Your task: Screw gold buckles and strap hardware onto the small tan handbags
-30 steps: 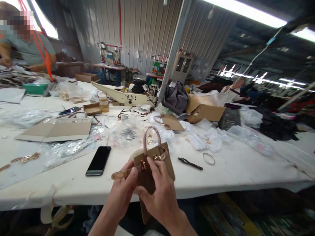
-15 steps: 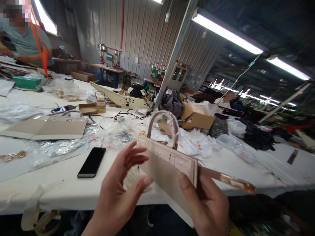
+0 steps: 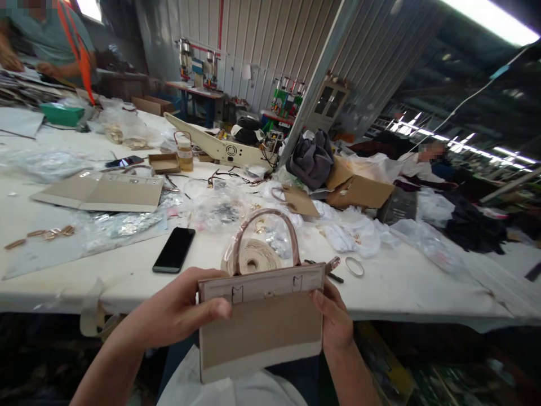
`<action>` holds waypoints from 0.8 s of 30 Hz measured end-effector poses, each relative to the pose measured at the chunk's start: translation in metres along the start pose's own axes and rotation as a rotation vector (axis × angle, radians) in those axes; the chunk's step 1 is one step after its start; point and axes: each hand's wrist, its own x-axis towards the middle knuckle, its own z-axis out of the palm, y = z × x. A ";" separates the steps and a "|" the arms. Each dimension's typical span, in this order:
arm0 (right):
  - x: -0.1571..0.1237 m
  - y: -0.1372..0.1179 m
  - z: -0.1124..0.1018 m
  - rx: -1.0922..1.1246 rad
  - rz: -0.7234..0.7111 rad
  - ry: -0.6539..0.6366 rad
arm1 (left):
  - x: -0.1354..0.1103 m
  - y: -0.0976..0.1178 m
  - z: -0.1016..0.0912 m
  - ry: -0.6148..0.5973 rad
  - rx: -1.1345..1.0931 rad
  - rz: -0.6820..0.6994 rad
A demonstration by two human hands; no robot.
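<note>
A small beige handbag (image 3: 260,324) with a pink arched handle is held upright in front of me, its flat back side facing the camera. My left hand (image 3: 177,310) grips its left edge, thumb across the front. My right hand (image 3: 336,321) grips its right edge, fingers wrapped behind. A strap end with gold hardware (image 3: 332,264) pokes out at the bag's upper right. The bag hangs just in front of the white table's (image 3: 401,287) near edge.
On the table lie a black phone (image 3: 174,250), a roll of cream tape (image 3: 252,258), a black pen (image 3: 333,276), a metal ring (image 3: 354,267), flat cardboard (image 3: 101,192), plastic bags and boxes. A person (image 3: 46,39) works at the far left, another (image 3: 422,160) at the right.
The bag was turned from its clasp side to its flat back and brought square to the camera. My left hand went from open beside it to gripping its left edge.
</note>
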 end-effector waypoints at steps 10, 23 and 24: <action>-0.001 0.027 -0.024 -0.060 0.289 0.040 | -0.002 -0.072 0.021 -0.027 -0.138 -0.336; 0.038 0.028 -0.015 -0.003 0.337 0.051 | 0.031 -0.064 -0.010 -0.086 -0.161 -0.404; 0.045 0.027 -0.015 -0.025 0.310 0.040 | 0.035 -0.062 -0.014 -0.074 -0.157 -0.396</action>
